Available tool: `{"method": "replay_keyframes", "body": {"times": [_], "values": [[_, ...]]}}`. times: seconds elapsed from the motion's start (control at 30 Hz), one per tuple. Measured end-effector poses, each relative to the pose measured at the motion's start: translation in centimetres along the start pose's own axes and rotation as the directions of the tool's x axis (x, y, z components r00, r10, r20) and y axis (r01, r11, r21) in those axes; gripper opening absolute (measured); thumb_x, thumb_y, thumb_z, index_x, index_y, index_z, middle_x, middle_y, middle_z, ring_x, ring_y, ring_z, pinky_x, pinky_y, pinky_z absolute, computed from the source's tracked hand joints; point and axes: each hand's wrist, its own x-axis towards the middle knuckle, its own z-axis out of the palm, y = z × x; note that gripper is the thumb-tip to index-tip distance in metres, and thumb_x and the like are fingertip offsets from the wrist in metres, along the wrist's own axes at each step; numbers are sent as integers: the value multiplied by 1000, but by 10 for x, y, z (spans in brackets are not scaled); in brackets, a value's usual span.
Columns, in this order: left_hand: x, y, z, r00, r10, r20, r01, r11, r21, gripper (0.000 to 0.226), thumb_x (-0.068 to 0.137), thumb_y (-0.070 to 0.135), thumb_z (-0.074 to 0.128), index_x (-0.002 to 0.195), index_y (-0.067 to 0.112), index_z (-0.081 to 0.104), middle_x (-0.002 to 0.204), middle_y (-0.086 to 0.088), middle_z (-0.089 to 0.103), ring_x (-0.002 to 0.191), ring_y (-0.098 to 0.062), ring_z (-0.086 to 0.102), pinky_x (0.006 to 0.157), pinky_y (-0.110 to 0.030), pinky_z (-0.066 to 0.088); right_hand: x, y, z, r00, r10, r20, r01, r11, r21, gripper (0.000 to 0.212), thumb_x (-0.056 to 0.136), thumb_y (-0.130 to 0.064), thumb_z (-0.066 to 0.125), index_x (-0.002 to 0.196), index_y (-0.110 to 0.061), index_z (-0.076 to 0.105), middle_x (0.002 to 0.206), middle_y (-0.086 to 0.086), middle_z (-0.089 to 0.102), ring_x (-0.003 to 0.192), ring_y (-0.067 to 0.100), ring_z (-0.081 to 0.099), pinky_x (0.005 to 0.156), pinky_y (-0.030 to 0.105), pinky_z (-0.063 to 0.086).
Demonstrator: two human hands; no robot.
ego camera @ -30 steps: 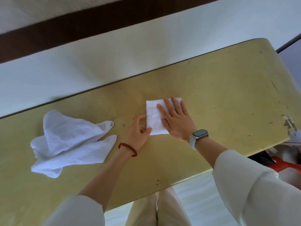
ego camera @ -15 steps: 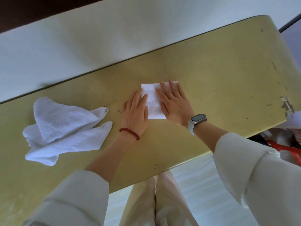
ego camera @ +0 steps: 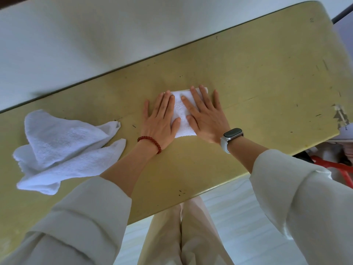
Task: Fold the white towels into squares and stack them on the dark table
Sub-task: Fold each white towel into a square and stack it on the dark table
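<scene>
A small folded white towel (ego camera: 181,113) lies flat in the middle of the yellow-green table (ego camera: 257,77). My left hand (ego camera: 161,119), with a red bead bracelet at the wrist, presses flat on the towel's left side, fingers straight. On the towel's right side my right hand (ego camera: 207,115), wearing a watch, lies flat too with fingers spread. Both hands cover most of the towel. A crumpled, unfolded white towel (ego camera: 63,148) lies at the table's left.
A white wall (ego camera: 95,35) runs along the table's far edge. The table's right corner is chipped (ego camera: 339,115). Red and white objects (ego camera: 342,167) sit below the table at the right. My legs are under the near edge.
My left hand went from pinching the towel's left edge to lying flat on it. The right hand's fingers spread wider. The view shifted downward.
</scene>
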Motion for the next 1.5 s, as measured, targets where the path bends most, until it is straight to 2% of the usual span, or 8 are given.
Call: {"method": "replay_keyframes", "body": {"times": [0.2, 0.3, 0.47, 0.97, 1.07, 1.17, 1.3, 1.5], "values": [[-2, 1, 1, 1000, -14, 9, 14, 1000, 25, 67, 90, 45, 5, 146, 10, -3, 157, -4, 0, 144, -16, 0, 113, -51, 1, -3, -6, -4, 989, 18, -147, 9, 982, 187, 50, 92, -28, 30, 135, -8, 43, 146, 21, 33, 135, 40, 29, 108, 57, 19], [-1, 1, 2, 1000, -16, -24, 17, 1000, 16, 67, 90, 44, 6, 146, 7, 9, 156, -6, 11, 143, -18, 10, 112, -54, 8, -9, -10, -8, 877, 317, -361, -150, 894, 421, 36, 88, -13, 40, 116, 0, 57, 127, 22, 53, 114, 40, 51, 96, 47, 43], [1, 2, 2, 999, -18, -33, 19, 999, 34, 67, 90, 43, 6, 146, 7, 5, 156, -5, 10, 144, -18, 9, 112, -55, 4, -3, -16, -23, 718, 688, -110, -542, 651, 532, 23, 92, -22, 46, 102, -6, 58, 106, 11, 57, 101, 27, 47, 85, 37, 40], [-3, 7, 0, 999, -50, -15, 51, 993, 103, 64, 83, 45, -12, 138, 12, -16, 156, -2, -4, 144, -17, -5, 108, -51, -14, 2, -26, -42, 695, 690, 204, -471, 221, 854, 4, 88, -16, 53, 88, -14, 49, 71, -6, 45, 64, 12, 43, 60, 24, 34], [-3, 9, -2, 999, -49, 19, 47, 997, 68, 66, 84, 45, -12, 141, 12, -17, 156, -1, -9, 143, -17, -11, 108, -51, -15, 2, -25, -48, 755, 619, 217, -446, 240, 862, 26, 85, -8, 51, 61, -1, 45, 56, 5, 35, 54, 14, 28, 51, 23, 23], [-8, 7, -9, 992, -111, -58, 101, 983, -152, 59, 95, 34, 25, 146, 6, 13, 156, -6, 9, 144, -21, 3, 113, -47, -6, -4, -27, -57, 831, 538, 143, -360, 323, 875, 20, 89, -10, 48, 93, 8, 58, 79, 18, 55, 70, 15, 44, 57, 21, 33], [-15, 4, -24, 947, -283, -151, 161, 826, -540, 52, 86, 12, 51, 136, 4, 39, 142, -12, 39, 132, -28, 34, 108, -44, 33, -19, -26, -82, 938, 346, -6, -183, 510, 841, 18, 94, -12, 44, 106, -10, 57, 86, -7, 56, 76, 9, 50, 60, 8, 36], [-16, -1, -75, 946, -160, 283, 298, 82, -951, 27, 81, 8, 67, 100, 24, 55, 93, 7, 54, 92, -14, 49, 71, -11, 44, -37, -22, -120, 987, 134, -88, -2, 557, 831, 17, 94, -7, 41, 98, -18, 55, 78, -13, 54, 66, -2, 47, 58, 11, 34]]}}
